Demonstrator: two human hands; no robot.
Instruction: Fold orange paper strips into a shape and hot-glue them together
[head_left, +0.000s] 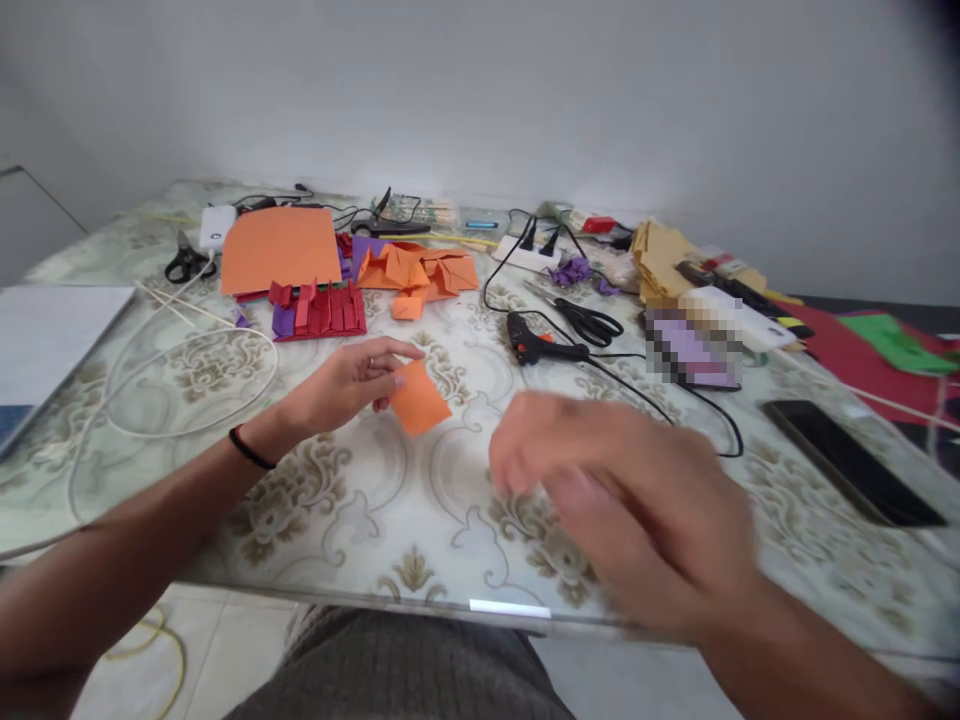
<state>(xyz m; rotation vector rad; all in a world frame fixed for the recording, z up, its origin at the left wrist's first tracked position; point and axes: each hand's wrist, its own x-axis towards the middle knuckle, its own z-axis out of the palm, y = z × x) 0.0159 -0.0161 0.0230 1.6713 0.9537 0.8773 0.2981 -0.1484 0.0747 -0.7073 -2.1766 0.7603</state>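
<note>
Between the thumb and fingers of my left hand (352,378) is a small orange square of paper (420,398), held at its upper left edge just above the patterned tabletop (420,520). My right hand (622,490) hovers nearer to me on the right, blurred by motion; its fingers curl, and I cannot make out anything in them. Beyond the left hand sit folded red paper pieces (330,310) and folded orange paper pieces (420,268). A black glue gun (544,345) lies beyond the right hand.
Black scissors (589,322) lie behind the glue gun, whose cord loops rightward. A phone (851,462) rests at the right. Large orange sheets (281,250), more scissors (186,262) and a looping white cable (191,432) are on the left. A power strip (529,252) stands near the wall.
</note>
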